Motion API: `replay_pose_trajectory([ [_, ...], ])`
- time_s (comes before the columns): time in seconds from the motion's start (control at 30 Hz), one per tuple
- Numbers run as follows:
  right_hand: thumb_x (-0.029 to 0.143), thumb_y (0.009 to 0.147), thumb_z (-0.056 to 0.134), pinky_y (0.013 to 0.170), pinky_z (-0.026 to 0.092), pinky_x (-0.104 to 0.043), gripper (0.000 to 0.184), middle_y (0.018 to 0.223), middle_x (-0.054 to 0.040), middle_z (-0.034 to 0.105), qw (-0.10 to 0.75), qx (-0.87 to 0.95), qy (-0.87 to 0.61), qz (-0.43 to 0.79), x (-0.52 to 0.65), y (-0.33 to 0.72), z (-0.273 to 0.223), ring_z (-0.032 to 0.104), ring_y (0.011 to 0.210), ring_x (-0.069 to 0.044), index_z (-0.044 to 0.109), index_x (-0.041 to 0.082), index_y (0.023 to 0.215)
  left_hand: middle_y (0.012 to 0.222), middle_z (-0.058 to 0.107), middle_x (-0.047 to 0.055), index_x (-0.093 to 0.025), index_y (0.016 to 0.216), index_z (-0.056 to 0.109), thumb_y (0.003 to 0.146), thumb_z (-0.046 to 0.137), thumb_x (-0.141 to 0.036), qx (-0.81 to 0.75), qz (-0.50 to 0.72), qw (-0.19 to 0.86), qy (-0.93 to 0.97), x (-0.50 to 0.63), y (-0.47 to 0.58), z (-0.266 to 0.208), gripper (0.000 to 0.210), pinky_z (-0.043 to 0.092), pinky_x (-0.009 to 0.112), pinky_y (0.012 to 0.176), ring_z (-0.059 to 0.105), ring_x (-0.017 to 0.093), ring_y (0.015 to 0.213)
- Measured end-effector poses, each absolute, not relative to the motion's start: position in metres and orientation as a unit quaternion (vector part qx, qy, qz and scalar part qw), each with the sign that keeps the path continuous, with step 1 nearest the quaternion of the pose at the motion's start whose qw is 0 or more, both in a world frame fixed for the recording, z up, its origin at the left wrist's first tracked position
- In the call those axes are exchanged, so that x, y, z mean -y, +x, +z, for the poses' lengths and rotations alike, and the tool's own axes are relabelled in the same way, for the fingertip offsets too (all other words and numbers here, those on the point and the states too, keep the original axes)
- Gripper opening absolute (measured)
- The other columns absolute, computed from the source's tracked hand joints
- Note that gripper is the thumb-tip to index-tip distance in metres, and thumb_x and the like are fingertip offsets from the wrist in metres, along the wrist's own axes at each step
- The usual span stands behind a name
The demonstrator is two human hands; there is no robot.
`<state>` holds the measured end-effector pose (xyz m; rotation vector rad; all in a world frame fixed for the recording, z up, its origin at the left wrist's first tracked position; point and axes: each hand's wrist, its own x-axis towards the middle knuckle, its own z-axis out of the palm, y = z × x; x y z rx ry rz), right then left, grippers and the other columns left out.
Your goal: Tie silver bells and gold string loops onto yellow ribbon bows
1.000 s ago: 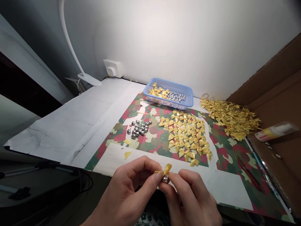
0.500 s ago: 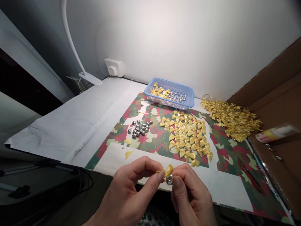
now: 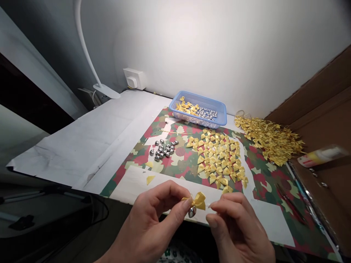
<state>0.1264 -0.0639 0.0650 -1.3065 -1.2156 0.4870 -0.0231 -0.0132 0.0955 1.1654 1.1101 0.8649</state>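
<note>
One yellow ribbon bow (image 3: 200, 200) with a silver jingle bell (image 3: 192, 212) below its knot is held just over the table's near edge, pinched at its left side between thumb and forefinger of the left hand (image 3: 157, 219). The right hand (image 3: 240, 223) sits just beside, apart from bow and bell, its fingers loosely curled and its thumb and forefinger slightly parted. A white paper strip (image 3: 270, 215) borders the near edge, and beyond it lies a camouflage-patterned mat (image 3: 181, 170). To the left the white-covered table (image 3: 79, 146) stretches broadly toward the wall. On the mat, loose silver bells (image 3: 164, 150) cluster left of closely set rows of yellow bows (image 3: 219, 160); those rows fill much of the surface ahead of the right hand. Behind them, a blue plastic basket (image 3: 221, 119) containing bows and bells bounds the far side. A heap of gold bows (image 3: 271, 138), a cardboard wall (image 3: 318, 109) and a slanting bottle (image 3: 318, 155) crowd the right, while a white gooseneck lamp (image 3: 87, 51) stands far left. Half a second ago the right hand's fingers were against the bell; now they have drawn away rightward, leaving the bow's right loop more fully exposed, while the left hand's pinch is unchanged.
</note>
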Motion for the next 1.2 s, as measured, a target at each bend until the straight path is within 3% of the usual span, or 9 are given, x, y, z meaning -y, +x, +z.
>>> replay_pose_trajectory([
  [0.13,0.023,0.097,0.066,0.059,0.04,-0.022,0.011,0.099,-0.0002,0.059,0.591,0.512,-0.551,0.292,0.055,0.13,0.061,0.056,0.078,-0.011,0.071,0.029,0.105,0.083,0.07,0.002,-0.019,0.085,0.073,0.095,0.069,-0.037,-0.462,0.351,0.651,0.489,0.014,-0.023,0.098,0.021,0.053,0.021,0.075,0.064,0.016,0.079],
  [0.37,0.044,0.098,0.064,0.061,0.031,-0.027,0.035,0.074,0.0034,0.047,0.549,0.465,-0.522,0.458,0.047,0.134,0.059,0.042,0.065,-0.011,0.056,0.019,0.075,0.089,0.074,0.0,-0.022,0.098,0.075,0.094,0.075,-0.029,-0.384,0.367,0.713,0.457,0.015,-0.028,0.084,0.008,0.055,0.018,0.077,0.069,0.015,0.085],
  [0.53,0.053,0.099,0.061,0.057,0.025,-0.027,0.043,0.069,0.0047,0.041,0.527,0.404,-0.51,0.547,0.049,0.129,0.065,0.033,0.061,-0.009,0.051,0.018,0.075,0.09,0.078,0.0,-0.028,0.119,0.075,0.09,0.078,-0.028,-0.435,0.378,0.698,0.425,0.021,-0.026,0.086,0.029,0.058,0.02,0.083,0.072,0.017,0.089],
  [0.7,0.051,0.098,0.063,0.056,0.027,-0.024,0.046,0.069,0.0044,0.039,0.526,0.429,-0.514,0.525,0.048,0.133,0.057,0.033,0.06,-0.008,0.052,0.016,0.071,0.084,0.078,0.0,-0.024,0.088,0.082,0.083,0.079,-0.023,-0.449,0.383,0.66,0.465,0.018,-0.024,0.095,0.006,0.056,0.02,0.074,0.069,0.016,0.08],
  [0.83,0.046,0.1,0.064,0.046,0.029,-0.017,0.029,0.061,0.0064,0.041,0.527,0.416,-0.438,0.598,0.034,0.155,0.061,0.034,0.05,-0.005,0.07,0.018,0.096,0.079,0.076,0.001,-0.022,0.084,0.083,0.08,0.082,-0.023,-0.47,0.364,0.66,0.459,0.016,-0.026,0.096,0.005,0.053,0.019,0.069,0.065,0.015,0.073],
  [0.97,0.031,0.084,0.082,0.046,0.047,-0.016,0.022,0.082,0.0001,0.064,0.668,0.333,-0.426,0.512,0.001,0.195,0.077,0.042,0.047,-0.001,0.075,0.022,0.102,0.081,0.079,0.003,-0.02,0.083,0.084,0.075,0.089,-0.03,-0.447,0.332,0.735,0.388,0.017,-0.029,0.097,0.013,0.054,0.02,0.072,0.068,0.016,0.077],
  [1.03,0.024,0.078,0.086,0.067,0.061,-0.021,0.038,0.085,0.0035,0.067,0.725,0.305,-0.448,0.426,-0.017,0.216,0.083,0.046,0.05,0.0,0.072,0.027,0.114,0.08,0.079,0.004,-0.019,0.081,0.084,0.073,0.091,-0.031,-0.444,0.311,0.756,0.368,0.016,-0.031,0.098,0.016,0.054,0.02,0.071,0.069,0.016,0.076],
  [1.1,0.025,0.076,0.088,0.081,0.064,-0.029,0.05,0.085,0.0046,0.068,0.75,0.306,-0.467,0.355,-0.032,0.234,0.085,0.051,0.055,-0.001,0.068,0.028,0.121,0.08,0.079,0.003,-0.018,0.081,0.085,0.073,0.091,-0.027,-0.437,0.295,0.77,0.359,0.015,-0.033,0.099,0.014,0.055,0.021,0.071,0.07,0.015,0.075],
  [1.2,0.028,0.072,0.089,0.079,0.066,-0.032,0.049,0.081,0.0042,0.068,0.74,0.331,-0.494,0.315,-0.044,0.246,0.08,0.054,0.058,-0.003,0.069,0.024,0.117,0.08,0.081,0.003,-0.019,0.082,0.085,0.075,0.09,-0.023,-0.405,0.281,0.799,0.344,0.014,-0.034,0.101,0.009,0.055,0.018,0.071,0.072,0.013,0.073],
])
